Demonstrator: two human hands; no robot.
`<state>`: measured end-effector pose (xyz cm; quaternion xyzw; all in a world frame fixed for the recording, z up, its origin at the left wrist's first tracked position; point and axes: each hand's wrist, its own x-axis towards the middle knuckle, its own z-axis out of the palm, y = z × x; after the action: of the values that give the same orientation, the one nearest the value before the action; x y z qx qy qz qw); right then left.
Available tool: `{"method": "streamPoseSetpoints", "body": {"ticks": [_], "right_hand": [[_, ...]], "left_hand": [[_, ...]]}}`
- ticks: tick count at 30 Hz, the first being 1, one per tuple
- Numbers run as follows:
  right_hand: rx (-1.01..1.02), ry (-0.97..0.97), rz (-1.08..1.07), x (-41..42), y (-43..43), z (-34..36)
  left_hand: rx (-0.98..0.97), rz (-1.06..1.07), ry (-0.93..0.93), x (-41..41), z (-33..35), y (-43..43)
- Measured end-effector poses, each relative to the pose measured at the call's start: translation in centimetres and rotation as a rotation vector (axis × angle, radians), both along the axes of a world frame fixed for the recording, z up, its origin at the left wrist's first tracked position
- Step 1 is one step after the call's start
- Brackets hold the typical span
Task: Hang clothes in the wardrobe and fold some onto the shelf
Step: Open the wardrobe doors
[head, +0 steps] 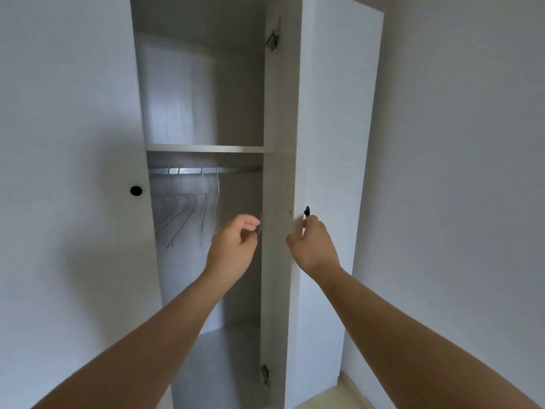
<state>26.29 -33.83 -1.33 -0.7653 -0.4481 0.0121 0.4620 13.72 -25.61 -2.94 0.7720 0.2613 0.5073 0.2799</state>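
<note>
So, the wardrobe (203, 84) stood right in front of me, white outside and a duller grey-beige inside, in a room with a plain pale wall (460, 143) on the right and a strip of light floor (324, 398) down in the corner. The left door (73, 128) was closed, flat and smooth, with a round black knob (136, 191) near its inner edge. The right door (280, 149) was swung out toward me, its free edge nearest, with metal hinges (274, 36) top and bottom on the inner side.

Inside, the shelf (203, 149) ran across as a thin flat board at about head height, with a tall open compartment above it. Just under it sat a shiny metal rail (241, 170), and thin wire hangers (182, 214) hung bunched on its left half, which left the right half of the rail free. Below them the hanging space dropped down deep.

My right hand (312, 246) gripped the right door's edge just under its small black knob (306, 212), thumb on the inner face and fingers wrapped round the outside. My left hand (236, 243) hung in the opening beside that door, fingers loosely curled with nothing in them, close to the hangers but not touching them.
</note>
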Motion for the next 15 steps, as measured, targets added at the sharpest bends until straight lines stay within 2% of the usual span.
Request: {"method": "streamPoseSetpoints", "body": {"ticks": [3,6,8,15], "right_hand": [[-0.036,0.039,-0.058,0.2,-1.9,0.0],[-0.030,-0.094,-0.097,-0.3,-2.4,-0.3],[-0.040,-0.209,-0.039,-1.2,-1.7,-0.4],[-0.042,-0.140,0.186,-4.9,4.0,-0.9]], "left_hand": [[-0.033,-0.041,0.060,0.5,0.2,-0.9],[-0.044,-0.035,0.094,0.3,-0.2,-0.8],[-0.060,-0.022,0.102,-0.3,-0.5,-0.5],[-0.067,0.138,0.165,-4.2,-0.9,3.5]]}}
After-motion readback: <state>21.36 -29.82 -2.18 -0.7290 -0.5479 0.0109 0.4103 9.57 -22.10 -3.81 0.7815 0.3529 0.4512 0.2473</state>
